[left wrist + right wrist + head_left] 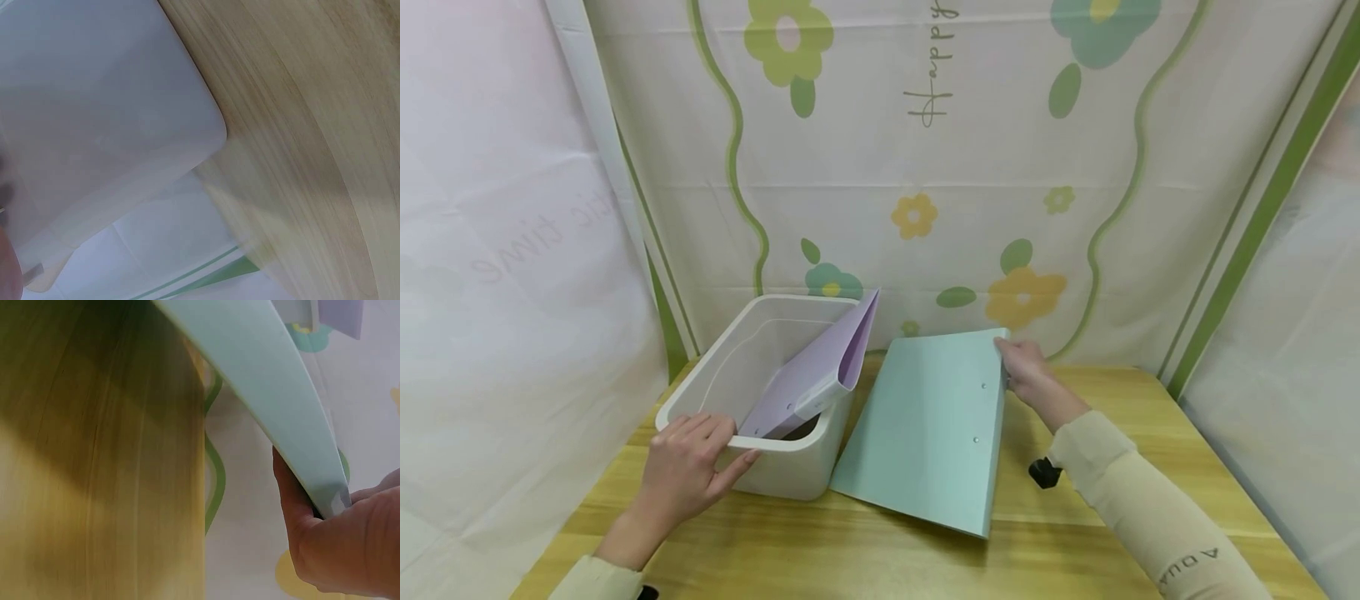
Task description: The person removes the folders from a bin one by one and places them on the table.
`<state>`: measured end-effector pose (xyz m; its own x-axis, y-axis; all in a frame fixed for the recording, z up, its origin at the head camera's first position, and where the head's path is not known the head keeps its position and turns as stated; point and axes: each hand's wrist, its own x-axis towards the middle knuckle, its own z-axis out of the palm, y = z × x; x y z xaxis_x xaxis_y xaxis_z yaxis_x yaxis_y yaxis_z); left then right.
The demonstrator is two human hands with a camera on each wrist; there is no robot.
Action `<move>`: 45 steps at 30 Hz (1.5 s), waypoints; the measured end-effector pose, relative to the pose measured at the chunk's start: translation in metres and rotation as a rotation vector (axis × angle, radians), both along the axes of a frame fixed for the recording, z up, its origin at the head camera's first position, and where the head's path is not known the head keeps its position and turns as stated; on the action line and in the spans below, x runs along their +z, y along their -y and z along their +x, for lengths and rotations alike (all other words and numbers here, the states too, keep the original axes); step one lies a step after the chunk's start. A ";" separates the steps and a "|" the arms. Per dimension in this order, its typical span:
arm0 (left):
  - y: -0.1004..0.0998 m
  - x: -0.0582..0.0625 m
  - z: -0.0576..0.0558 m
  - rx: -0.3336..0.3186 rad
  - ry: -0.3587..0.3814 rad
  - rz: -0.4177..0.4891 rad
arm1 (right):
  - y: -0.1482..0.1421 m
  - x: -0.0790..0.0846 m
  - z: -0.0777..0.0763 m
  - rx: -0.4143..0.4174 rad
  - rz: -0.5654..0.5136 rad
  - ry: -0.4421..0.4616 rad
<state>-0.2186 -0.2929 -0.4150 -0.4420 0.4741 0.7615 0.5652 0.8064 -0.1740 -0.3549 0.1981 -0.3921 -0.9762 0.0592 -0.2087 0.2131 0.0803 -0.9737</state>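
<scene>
In the head view a white plastic bin [786, 471] stands at the left of the table. My left hand [688, 462] grips its near rim, fingers over the edge and thumb along the outside. A purple binder [812, 367] leans inside the bin, its upper end sticking out over the right rim. To the right of the bin, my right hand [1033, 379] pinches the far right corner of a mint-green binder [928, 425], which is tilted with its right side raised. The right wrist view shows the thumb and fingers on both sides of the binder's spine [269, 387].
The wooden table [1090, 508] runs up to a flower-printed cloth [850, 167] at the back. More cloth hangs at the left and right sides. A small black object [1043, 473] shows beside the right sleeve.
</scene>
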 end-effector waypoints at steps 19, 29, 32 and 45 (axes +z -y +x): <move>0.000 0.001 -0.001 0.001 -0.008 -0.001 | -0.007 -0.016 -0.011 0.099 0.141 0.020; 0.000 0.000 0.000 -0.003 -0.008 0.000 | -0.005 -0.029 -0.014 0.088 0.227 0.041; 0.001 -0.001 0.001 0.001 0.004 0.000 | -0.005 -0.034 -0.014 0.087 0.275 0.032; 0.000 -0.001 0.001 -0.003 -0.002 0.007 | -0.003 -0.048 -0.016 0.155 0.570 -0.110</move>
